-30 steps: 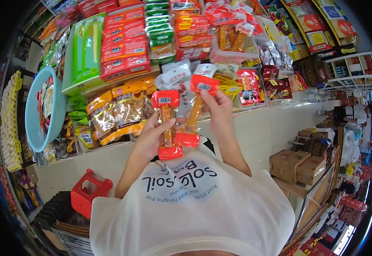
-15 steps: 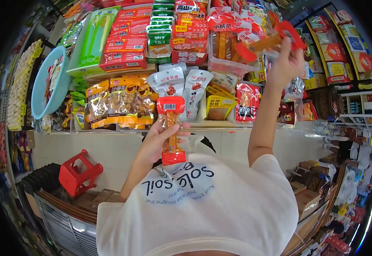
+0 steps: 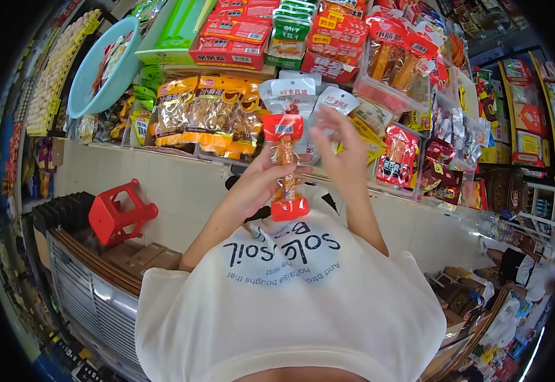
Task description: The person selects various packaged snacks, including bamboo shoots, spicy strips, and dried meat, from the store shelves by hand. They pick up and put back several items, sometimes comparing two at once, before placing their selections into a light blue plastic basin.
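Standing upright between left-hand fingers [image 3: 266,167]: snack packet [image 3: 285,169]

Shirt [image 3: 290,312]: we see a white short-sleeved T-shirt, loose and softly creased, filling the lower middle of the view.
Print [image 3: 284,254]: dark navy lettering across the chest reads "Solo Soil" in large rounded letters, with smaller lines of text curving beneath it; we cannot make out all of them.
Sleeves: short, ending near the upper arms; both forearms are bare.
Left hand [image 3: 258,184]: bare, no ring or watch that we can see.
Right hand [image 3: 344,159]: bare as well, wrist uncovered.
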### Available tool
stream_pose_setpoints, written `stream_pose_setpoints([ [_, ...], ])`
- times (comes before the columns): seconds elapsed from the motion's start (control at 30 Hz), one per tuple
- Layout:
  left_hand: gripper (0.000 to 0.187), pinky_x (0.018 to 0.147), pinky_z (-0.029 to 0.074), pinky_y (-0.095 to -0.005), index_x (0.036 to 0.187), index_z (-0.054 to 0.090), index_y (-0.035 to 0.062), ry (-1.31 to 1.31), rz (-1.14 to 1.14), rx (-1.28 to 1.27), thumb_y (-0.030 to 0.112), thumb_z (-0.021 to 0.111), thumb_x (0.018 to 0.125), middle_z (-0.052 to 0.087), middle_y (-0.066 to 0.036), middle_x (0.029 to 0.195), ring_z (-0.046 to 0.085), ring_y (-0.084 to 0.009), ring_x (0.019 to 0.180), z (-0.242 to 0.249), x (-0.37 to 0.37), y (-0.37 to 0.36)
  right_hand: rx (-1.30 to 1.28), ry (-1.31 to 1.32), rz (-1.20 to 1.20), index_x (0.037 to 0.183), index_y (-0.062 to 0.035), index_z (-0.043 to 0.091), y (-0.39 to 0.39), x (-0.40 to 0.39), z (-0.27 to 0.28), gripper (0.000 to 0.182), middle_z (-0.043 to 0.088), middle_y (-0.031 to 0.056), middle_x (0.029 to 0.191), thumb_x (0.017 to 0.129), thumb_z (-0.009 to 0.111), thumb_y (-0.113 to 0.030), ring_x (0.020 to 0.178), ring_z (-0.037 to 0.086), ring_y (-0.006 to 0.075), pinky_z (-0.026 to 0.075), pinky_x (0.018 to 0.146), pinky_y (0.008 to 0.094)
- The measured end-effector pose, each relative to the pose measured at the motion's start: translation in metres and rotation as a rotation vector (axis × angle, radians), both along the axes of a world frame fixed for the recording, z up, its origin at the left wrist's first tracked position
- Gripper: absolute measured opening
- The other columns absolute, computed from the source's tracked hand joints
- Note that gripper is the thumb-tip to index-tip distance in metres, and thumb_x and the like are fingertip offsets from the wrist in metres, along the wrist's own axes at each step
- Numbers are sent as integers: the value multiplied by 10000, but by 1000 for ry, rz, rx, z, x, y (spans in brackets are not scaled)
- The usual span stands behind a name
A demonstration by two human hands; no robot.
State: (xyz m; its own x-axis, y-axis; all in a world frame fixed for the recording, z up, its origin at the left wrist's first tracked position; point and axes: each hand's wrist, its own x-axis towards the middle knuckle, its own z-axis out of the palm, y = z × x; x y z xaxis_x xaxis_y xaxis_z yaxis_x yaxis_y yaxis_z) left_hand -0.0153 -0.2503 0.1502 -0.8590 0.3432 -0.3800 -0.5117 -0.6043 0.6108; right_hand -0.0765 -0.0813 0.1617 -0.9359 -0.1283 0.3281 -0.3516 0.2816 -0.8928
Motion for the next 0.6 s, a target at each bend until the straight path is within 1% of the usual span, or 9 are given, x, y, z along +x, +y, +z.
stream_pose_setpoints([
  [0.07,599,972,468,-415,1445,265,113,-14,29,32,46,548,921,537,-169,1268,573,-252,1142,-1,1,4,61,-163,34,1304,-11,481,-9,11,-20,592,638,145,1098,827,736,-253,940,642,212,522,750,308],
  [0.1,654,966,467,-397,1473,217,139,-29,57,72,36,549,919,541,-148,1248,576,-229,1132,-3,2,5,58,-163,34,1304,-11,481,-9,14,-19,592,638,145,1098,827,736,-253,940,642,212,522,750,308],
  [0.17,686,955,471,-391,1485,195,128,-26,12,12,52,577,919,557,-131,1205,581,-206,1113,-14,8,3,-11,-366,141,1396,-11,341,-9,21,-17,784,625,170,1113,804,755,-317,916,649,220,527,730,315],
  [0.2,666,925,492,-378,1472,221,114,-14,-43,-105,64,591,919,573,-131,1184,593,-203,1097,-7,10,3,12,-371,185,1417,2,289,-7,22,-18,828,636,177,1102,798,770,-266,896,652,210,532,712,315],
  [0.27,647,896,513,-365,1459,247,100,1,-96,-224,76,604,919,590,-131,1164,606,-199,1081,-3,12,5,-82,-413,204,1418,3,289,-4,20,-26,824,647,162,1089,794,775,-229,880,654,193,535,706,309],
  [0.4,517,811,558,-328,1383,353,57,19,21,-193,104,602,932,623,-140,1151,654,-208,1007,-11,17,8,-273,-578,228,1420,2,289,-1,13,-18,810,673,129,1047,786,779,-118,839,649,136,531,680,272],
  [0.5,436,809,563,-331,1357,387,45,-29,76,-98,131,555,963,631,-148,1154,667,-213,984,-8,20,11,-340,-503,209,1421,5,288,1,7,-14,793,674,132,1033,796,766,-99,820,650,122,526,671,246],
  [0.53,414,823,560,-339,1356,392,43,-70,111,-2,149,529,980,634,-152,1153,669,-215,980,-7,21,12,-289,-468,212,1417,14,293,5,3,-14,787,674,136,1030,795,765,-88,842,656,130,532,684,242],
  [0.6,404,836,555,-345,1355,394,41,-21,132,-34,165,512,989,637,-155,1146,670,-222,978,-21,24,11,-187,-447,159,1413,16,305,21,-8,13,771,674,131,1028,796,761,-69,851,660,133,538,699,245],
])
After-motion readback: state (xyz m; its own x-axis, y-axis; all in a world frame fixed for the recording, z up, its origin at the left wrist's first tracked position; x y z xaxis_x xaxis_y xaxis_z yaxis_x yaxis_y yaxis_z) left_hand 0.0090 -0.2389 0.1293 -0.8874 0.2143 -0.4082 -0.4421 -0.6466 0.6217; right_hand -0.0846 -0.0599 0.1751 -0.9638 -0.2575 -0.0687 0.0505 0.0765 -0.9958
